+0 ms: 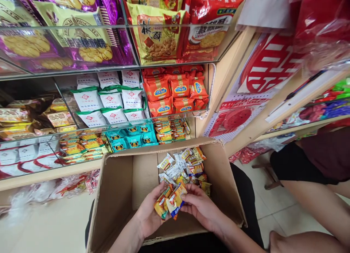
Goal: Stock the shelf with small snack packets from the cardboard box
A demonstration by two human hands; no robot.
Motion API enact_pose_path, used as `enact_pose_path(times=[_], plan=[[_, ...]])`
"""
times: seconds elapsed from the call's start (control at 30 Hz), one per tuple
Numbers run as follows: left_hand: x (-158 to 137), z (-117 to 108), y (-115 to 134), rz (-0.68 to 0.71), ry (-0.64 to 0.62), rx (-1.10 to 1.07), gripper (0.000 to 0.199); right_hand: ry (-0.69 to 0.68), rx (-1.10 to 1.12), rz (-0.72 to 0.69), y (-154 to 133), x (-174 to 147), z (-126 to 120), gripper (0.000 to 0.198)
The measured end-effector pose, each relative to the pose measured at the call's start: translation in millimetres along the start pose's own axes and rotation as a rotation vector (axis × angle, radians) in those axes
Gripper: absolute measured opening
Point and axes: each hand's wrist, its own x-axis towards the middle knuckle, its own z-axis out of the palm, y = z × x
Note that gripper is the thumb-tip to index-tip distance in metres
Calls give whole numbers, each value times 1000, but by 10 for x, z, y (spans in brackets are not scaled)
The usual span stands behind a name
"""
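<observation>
Inside an open cardboard box (pixel 142 180), both my hands hold small wrapped snack packets. My left hand (pixel 150 213) is closed around an orange-and-yellow snack packet (pixel 161 205) with a green end. Between the thumb and fingers of my right hand (pixel 198 205) is a yellow snack packet (pixel 176 200) with a blue end, overlapping the left hand's one. Behind my hands, a heap of loose snack packets (pixel 175 169), white, yellow and orange, lies in the far right part of the box. My fingertips are partly hidden behind the packets.
Beyond the box stands a glass-fronted shelf (pixel 82 136) with teal packets (pixel 133 136), red packets (pixel 164 88) and white packets (pixel 87 99). A wooden post (pixel 226 70) borders it. At right another person's leg (pixel 308 198) and a low stool (pixel 270 172) show.
</observation>
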Motion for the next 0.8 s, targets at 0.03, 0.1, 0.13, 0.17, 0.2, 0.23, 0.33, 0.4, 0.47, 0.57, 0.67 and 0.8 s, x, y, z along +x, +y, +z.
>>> enact_pose_path(times=[0.03,0.1,0.13,0.17,0.2,0.23,0.33,0.4,0.47,0.57,0.67,0.8], plan=[[-18,-23,25,16,18,22,29,10,-35,-1,-3,14,-30,37],[-44,-77,80,84,84,70,36,13,-146,-12,-16,60,-107,36],[-51,-105,106,129,124,86,39,27,-240,-33,-24,90,-154,35],[-55,-131,132,168,159,93,38,58,-366,-65,-31,123,-202,34],[-57,-151,155,195,184,93,35,102,-523,-106,-37,155,-247,35],[-60,-162,175,213,193,91,30,149,-702,-151,-44,182,-284,38],[-78,-124,204,234,162,115,27,211,-1189,-299,-79,196,-292,49],[-102,-46,196,212,116,156,28,139,-1289,-395,-126,135,-200,54],[-133,58,177,182,57,196,30,-44,-1216,-435,-201,33,-56,58],[-212,226,170,176,-63,259,27,-221,-1095,-460,-374,-127,169,48],[-369,345,276,263,-162,349,14,-185,-1109,-530,-640,-222,316,25],[-632,231,712,769,7,617,22,0,-1149,-801,-1154,-130,341,19]])
